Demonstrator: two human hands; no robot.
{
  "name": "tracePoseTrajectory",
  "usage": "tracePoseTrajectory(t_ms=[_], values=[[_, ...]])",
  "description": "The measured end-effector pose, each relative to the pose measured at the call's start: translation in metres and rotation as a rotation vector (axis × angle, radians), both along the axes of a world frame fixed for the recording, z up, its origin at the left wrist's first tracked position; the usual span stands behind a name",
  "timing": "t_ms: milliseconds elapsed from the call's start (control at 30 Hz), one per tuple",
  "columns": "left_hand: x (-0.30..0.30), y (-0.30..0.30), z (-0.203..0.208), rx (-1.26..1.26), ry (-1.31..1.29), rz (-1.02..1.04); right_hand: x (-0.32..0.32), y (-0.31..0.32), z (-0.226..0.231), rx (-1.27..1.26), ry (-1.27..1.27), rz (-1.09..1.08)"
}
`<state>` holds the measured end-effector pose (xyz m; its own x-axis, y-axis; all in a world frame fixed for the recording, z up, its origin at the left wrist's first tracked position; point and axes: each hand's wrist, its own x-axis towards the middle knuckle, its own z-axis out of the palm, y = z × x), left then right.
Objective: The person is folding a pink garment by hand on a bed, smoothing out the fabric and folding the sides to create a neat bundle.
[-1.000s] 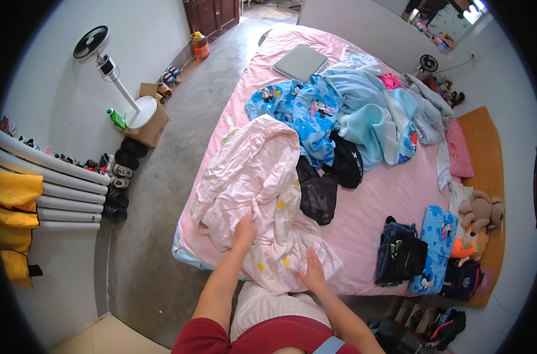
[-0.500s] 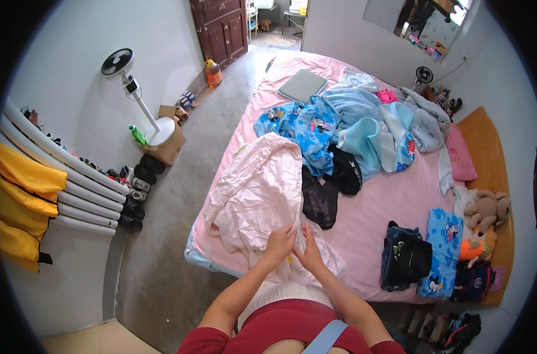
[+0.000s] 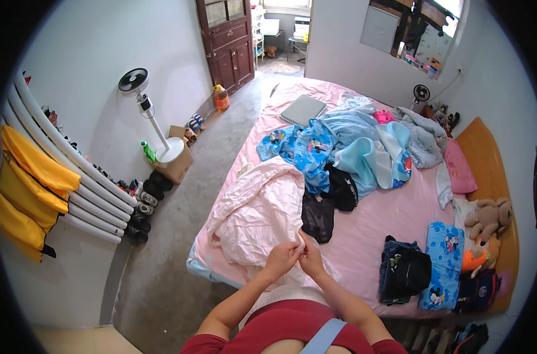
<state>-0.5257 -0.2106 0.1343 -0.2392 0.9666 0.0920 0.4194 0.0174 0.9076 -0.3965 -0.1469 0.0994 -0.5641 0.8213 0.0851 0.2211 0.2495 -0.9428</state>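
Observation:
My left hand (image 3: 282, 260) pinches the edge of a large, crumpled pale pink cloth (image 3: 254, 215), which looks like a bed cover, at the near side of the bed. Right beside it, my right hand (image 3: 311, 259) is closed on the same edge, and the fingertips of both hands nearly meet. Most of the cloth lies loosely heaped to the left and beyond my hands. A dark piece of clothing (image 3: 318, 219) borders its right side, with blue cartoon-print fabric (image 3: 298, 147) past its far end.
The bed (image 3: 363, 236) has a pink sheet. Folded dark clothes (image 3: 404, 271) and a folded blue print cloth (image 3: 444, 265) lie right, near plush toys (image 3: 486, 218). Light blue bedding (image 3: 363, 141) and a grey flat case (image 3: 302, 110) lie farther back. A white fan (image 3: 156, 118) stands left.
My right hand's fingers, extended before, have closed on the cloth's edge beside my left hand. The view has tilted slightly upward, so the room sits lower in the picture.

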Motion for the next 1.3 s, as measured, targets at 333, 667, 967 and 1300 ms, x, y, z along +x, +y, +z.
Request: tracePoseTrajectory(t_ms=[333,667,967,1300], values=[[0.008,-0.022,-0.016,0.104,0.235,0.005,0.033,0.041,0.005,-0.271,0.285,-0.207],[0.014,-0.009,-0.032,-0.001,0.489,0.174,0.027,0.043,0.027,-0.334,0.334,-0.193],[-0.024,-0.007,-0.045,-0.207,0.367,0.025,0.031,0.103,0.032,-0.328,0.306,-0.357],[-0.008,0.049,-0.002,-0.074,0.375,-0.066,0.032,0.044,-0.049,-0.290,0.116,-0.186]])
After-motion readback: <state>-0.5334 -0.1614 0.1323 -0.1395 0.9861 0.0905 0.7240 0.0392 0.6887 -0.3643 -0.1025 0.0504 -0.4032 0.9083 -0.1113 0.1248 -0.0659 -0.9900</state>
